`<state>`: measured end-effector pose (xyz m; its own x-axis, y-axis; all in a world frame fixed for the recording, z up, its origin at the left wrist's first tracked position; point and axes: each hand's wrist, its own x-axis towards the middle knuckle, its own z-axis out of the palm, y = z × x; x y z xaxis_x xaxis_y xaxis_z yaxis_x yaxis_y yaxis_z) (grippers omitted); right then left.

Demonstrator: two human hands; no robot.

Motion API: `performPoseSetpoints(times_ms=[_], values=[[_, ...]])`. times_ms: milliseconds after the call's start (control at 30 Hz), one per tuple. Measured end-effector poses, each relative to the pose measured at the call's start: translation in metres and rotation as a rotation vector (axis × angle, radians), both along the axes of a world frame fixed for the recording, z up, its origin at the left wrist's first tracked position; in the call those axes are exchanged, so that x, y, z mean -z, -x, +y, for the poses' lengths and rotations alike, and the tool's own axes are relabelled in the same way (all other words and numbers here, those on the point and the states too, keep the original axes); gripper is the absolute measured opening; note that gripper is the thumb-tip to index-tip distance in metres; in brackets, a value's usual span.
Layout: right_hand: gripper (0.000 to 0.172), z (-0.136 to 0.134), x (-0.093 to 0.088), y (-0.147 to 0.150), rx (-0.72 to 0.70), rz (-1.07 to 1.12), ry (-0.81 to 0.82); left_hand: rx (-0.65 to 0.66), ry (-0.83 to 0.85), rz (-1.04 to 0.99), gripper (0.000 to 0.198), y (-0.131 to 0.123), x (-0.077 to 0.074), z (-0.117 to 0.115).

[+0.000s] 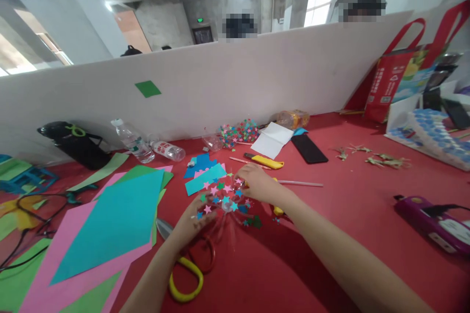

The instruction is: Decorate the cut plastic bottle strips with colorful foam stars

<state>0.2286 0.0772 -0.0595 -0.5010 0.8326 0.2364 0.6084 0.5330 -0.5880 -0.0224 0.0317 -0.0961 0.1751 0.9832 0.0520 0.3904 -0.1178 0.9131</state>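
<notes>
In the head view, a clear plastic bottle piece cut into strips point(226, 203) and dotted with pink, blue and green paper stars is between my two hands. My left hand point(194, 215) has its fingers closed on its left side. The fingers of my right hand point(253, 181) are bent onto the upper right strips, and their tips are partly hidden by the stars. Large scissors with yellow handles point(185, 279) lie under and beside my left wrist. A yellow utility knife point(268, 161) rests just beyond my right hand. A yellow item point(278, 210) is half hidden behind my right forearm.
Coloured paper sheets point(113, 225) cover the left side. Plastic bottles point(167, 150), another star-covered piece point(238, 133), white paper point(272, 139) and a black phone point(309, 148) lie toward the white partition point(205, 83). On the right are a purple power strip point(433, 225) and a red bag point(389, 83).
</notes>
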Motion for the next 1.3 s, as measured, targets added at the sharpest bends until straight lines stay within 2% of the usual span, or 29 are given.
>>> performPoseSetpoints(times_ms=[67,167,233,333,400,467,633,800,933,1100,1300], values=[[0.013,0.001,-0.001,0.0,0.018,0.08,0.066,0.007,0.057,-0.041,0.047,-0.006,-0.007,0.001],[0.009,0.004,-0.004,-0.002,0.051,0.202,0.191,0.001,0.127,-0.084,0.038,-0.016,-0.017,0.0],[0.013,0.006,-0.006,-0.003,0.059,0.271,0.291,-0.051,0.195,-0.161,0.036,-0.022,-0.023,-0.003],[0.029,0.011,-0.008,-0.004,0.062,0.381,0.436,-0.104,0.316,-0.363,0.036,-0.029,-0.031,-0.009],[0.033,0.013,-0.01,-0.006,0.072,0.471,0.508,-0.082,0.372,-0.512,0.037,-0.033,-0.037,-0.014],[0.028,0.014,-0.014,-0.009,0.099,0.574,0.551,-0.034,0.392,-0.621,0.039,-0.035,-0.042,-0.017],[0.003,0.009,-0.028,-0.014,0.149,0.827,0.59,0.008,0.332,-0.67,0.03,-0.043,-0.041,-0.015],[0.008,-0.002,-0.039,-0.008,0.103,0.953,0.606,-0.054,0.263,-0.671,0.028,-0.057,-0.031,-0.012],[0.013,-0.009,-0.038,0.002,0.06,0.968,0.616,-0.124,0.184,-0.703,0.038,-0.063,-0.033,-0.015],[0.02,-0.016,-0.04,0.004,-0.013,0.936,0.579,-0.135,0.165,-0.675,0.043,-0.052,-0.039,-0.023],[0.022,-0.035,-0.064,-0.004,-0.135,0.788,0.506,-0.119,0.168,-0.716,0.035,-0.033,-0.044,-0.031]])
